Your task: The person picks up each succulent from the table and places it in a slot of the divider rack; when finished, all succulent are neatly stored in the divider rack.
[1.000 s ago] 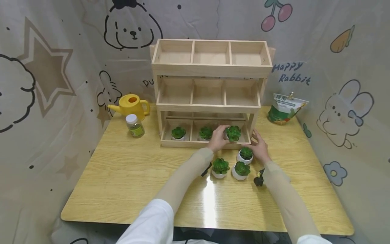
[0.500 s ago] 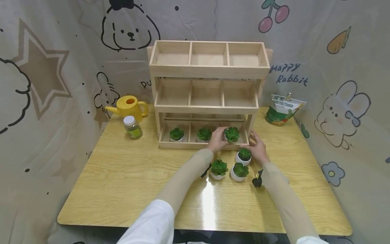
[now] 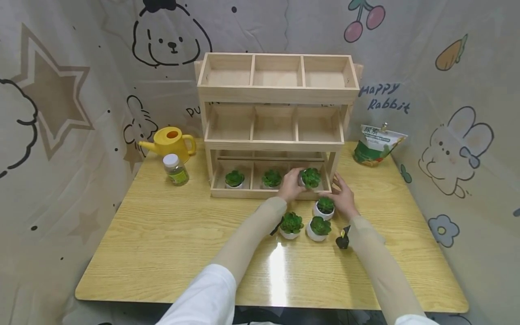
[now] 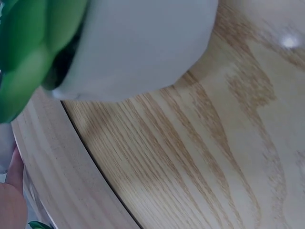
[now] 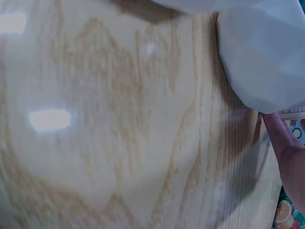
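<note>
At the wooden rack [image 3: 277,95], bottom right compartment [image 3: 324,172], left hand [image 3: 290,185] curls round a potted succulent [image 3: 311,178], right hand [image 3: 343,197] crooks by the rack's end, hold unclear; early release on the front lip [image 3: 312,195] could topple it onto the nearer succulents [image 3: 319,228].

White glare streaks the glossy tabletop [image 3: 170,253]; leaves [image 4: 28,52] in the left wrist view blur.

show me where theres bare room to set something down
Free: the table left of the left sleeve, in front of the jar; right of the right sleeve, in front of the bag; the upper two tiers of the rack. Crowded: in front of its right half, with three potted plants.
</note>
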`<state>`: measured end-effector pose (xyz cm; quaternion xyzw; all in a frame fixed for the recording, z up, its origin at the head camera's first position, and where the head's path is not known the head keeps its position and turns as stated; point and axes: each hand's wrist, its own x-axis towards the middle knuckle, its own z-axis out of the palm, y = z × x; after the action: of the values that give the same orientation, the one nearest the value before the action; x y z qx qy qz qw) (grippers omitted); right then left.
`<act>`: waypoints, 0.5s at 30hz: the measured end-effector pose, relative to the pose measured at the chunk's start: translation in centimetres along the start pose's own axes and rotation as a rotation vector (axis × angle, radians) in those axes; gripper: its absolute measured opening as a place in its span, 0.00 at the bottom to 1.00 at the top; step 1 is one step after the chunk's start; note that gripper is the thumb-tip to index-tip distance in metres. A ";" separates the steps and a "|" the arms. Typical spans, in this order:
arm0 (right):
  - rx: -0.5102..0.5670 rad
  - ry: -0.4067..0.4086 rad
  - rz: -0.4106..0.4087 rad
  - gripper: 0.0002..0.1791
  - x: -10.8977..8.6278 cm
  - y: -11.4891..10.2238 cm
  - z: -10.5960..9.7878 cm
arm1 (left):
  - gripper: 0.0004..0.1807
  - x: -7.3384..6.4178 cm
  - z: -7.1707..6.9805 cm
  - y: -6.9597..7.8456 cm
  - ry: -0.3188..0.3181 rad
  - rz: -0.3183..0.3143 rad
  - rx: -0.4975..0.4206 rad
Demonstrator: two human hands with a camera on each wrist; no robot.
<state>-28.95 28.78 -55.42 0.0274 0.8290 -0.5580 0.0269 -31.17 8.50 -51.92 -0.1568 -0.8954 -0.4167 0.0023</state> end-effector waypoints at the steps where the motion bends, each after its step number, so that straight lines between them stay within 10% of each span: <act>1: 0.003 0.001 -0.004 0.54 0.0 -0.1 0.0 | 0.34 0.0 0.0 0.0 0.007 -0.005 -0.004; 15: -0.005 0.010 -0.001 0.54 -0.1 -0.2 0.1 | 0.32 0.3 0.7 -0.6 0.007 -0.005 0.018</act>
<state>-28.84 28.64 -55.26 0.0299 0.8304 -0.5559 0.0225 -31.53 8.78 -52.80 -0.1533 -0.8995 -0.4091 0.0057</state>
